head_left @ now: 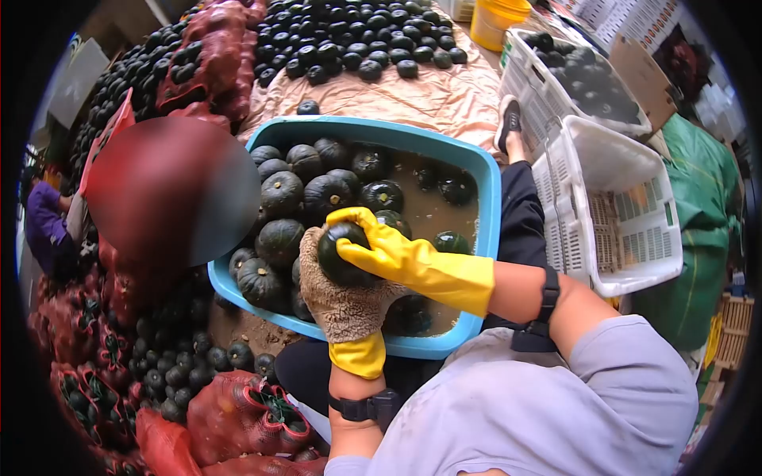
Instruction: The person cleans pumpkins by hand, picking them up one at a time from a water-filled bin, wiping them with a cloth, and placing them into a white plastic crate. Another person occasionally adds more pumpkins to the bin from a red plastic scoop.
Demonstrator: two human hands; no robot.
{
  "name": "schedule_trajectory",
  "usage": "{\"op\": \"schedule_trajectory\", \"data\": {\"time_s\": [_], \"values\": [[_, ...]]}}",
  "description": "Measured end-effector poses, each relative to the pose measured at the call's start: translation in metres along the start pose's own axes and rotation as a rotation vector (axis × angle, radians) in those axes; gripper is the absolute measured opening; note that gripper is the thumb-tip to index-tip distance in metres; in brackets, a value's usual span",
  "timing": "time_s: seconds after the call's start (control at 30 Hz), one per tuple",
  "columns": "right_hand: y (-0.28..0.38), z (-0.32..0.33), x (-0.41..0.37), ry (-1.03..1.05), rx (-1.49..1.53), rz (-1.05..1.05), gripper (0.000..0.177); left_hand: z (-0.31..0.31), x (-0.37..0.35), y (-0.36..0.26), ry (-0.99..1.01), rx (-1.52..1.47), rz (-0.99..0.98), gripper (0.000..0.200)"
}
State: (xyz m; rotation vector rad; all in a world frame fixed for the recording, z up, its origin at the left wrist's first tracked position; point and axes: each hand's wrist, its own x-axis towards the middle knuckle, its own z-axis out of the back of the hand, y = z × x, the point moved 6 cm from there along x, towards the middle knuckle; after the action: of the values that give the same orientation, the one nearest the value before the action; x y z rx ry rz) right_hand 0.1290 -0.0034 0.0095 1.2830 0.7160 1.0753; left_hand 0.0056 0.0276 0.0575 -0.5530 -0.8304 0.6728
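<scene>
A dark green pumpkin [340, 258] is held between both my hands above a blue tub [494, 198]. My right hand [389, 250], in a yellow rubber glove, curls its fingers over the pumpkin's top and side. Under and beside it is my left hand [345, 297], covered by a brown fleecy cloth [353, 309], with yellow glove showing at the wrist. The cloth hides the left fingers, but it presses round the pumpkin. Wet pumpkins [282, 194] crowd the tub's left side, and a few sit in muddy water [425, 214] on the right.
White plastic crates [627, 166] stand to the right, the farther one filled with pumpkins. Many pumpkins [357, 36] lie on a tan sheet [381, 103] behind the tub. Red mesh sacks [238, 420] and loose pumpkins are on the left. A yellow bucket [496, 24] stands at the back.
</scene>
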Motion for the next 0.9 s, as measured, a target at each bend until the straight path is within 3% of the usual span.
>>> {"op": "schedule_trajectory", "data": {"time_s": [0.03,0.07,0.1,0.13,0.2,0.3,0.4,0.43,0.5,0.53,0.57,0.6,0.67,0.7,0.73,0.77,0.8,0.83,0.87,0.9], "values": [[-0.017,0.0,0.005,-0.183,-0.116,0.099,0.064,-0.011,0.015,-0.007,0.033,-0.226,0.282,0.099],[-0.01,0.006,0.006,-0.361,-0.443,0.246,0.065,-0.015,0.016,-0.011,0.001,-0.106,0.211,0.098],[-0.004,0.013,0.006,-0.466,-0.521,0.195,0.064,-0.02,0.013,-0.01,-0.026,0.016,0.141,0.096],[-0.01,0.01,0.002,-0.461,-0.505,0.241,0.063,-0.025,0.011,-0.01,-0.029,0.107,0.04,0.096],[-0.004,0.003,-0.016,-0.449,-0.389,0.256,0.061,-0.036,0.012,-0.007,0.023,0.085,0.136,0.098],[-0.01,0.002,-0.025,-0.383,-0.399,0.073,0.066,-0.034,0.007,-0.013,0.077,-0.363,0.315,0.091],[0.026,0.021,-0.031,-0.059,-0.053,-0.336,0.062,-0.063,-0.005,0.026,0.161,-0.975,0.64,0.079],[0.002,0.021,-0.036,-0.001,0.119,-0.397,0.061,-0.074,-0.01,0.036,0.19,-1.179,0.753,0.075],[-0.058,0.013,-0.051,0.122,0.474,-0.512,0.06,-0.083,-0.022,0.046,0.236,-1.311,0.895,0.074],[-0.061,0.02,-0.07,0.16,0.92,-0.805,0.06,-0.083,-0.029,0.049,0.25,-1.335,0.949,0.074],[-0.007,0.058,-0.078,0.118,0.877,-0.733,0.063,-0.082,-0.032,0.052,0.263,-1.328,0.962,0.073],[-0.031,0.093,-0.078,0.073,0.931,-0.576,0.08,-0.08,-0.036,0.054,0.278,-1.309,0.968,0.073],[-0.007,0.21,-0.09,-0.172,1.044,-0.163,0.09,-0.073,-0.042,0.057,0.313,-1.259,0.972,0.072],[0.003,0.252,-0.104,-0.301,1.755,0.043,0.084,-0.072,-0.043,0.057,0.334,-1.233,0.968,0.072],[0.021,0.295,-0.123,-0.412,1.738,0.276,0.08,-0.071,-0.045,0.057,0.35,-1.208,0.966,0.071],[0.01,0.328,-0.146,-0.795,1.424,0.529,0.074,-0.071,-0.046,0.055,0.362,-1.184,0.957,0.071],[0.004,0.327,-0.143,-0.982,1.29,0.442,0.077,-0.071,-0.045,0.051,0.376,-1.159,0.947,0.071],[-0.021,0.312,-0.127,-0.901,1.134,0.301,0.078,-0.072,-0.045,0.046,0.39,-1.135,0.931,0.07],[-0.047,0.297,-0.113,-0.811,0.964,0.18,0.079,-0.074,-0.044,0.04,0.399,-1.118,0.916,0.07],[-0.094,0.264,-0.091,-0.466,0.765,0.012,0.077,-0.075,-0.044,0.035,0.407,-1.104,0.901,0.069]]}}
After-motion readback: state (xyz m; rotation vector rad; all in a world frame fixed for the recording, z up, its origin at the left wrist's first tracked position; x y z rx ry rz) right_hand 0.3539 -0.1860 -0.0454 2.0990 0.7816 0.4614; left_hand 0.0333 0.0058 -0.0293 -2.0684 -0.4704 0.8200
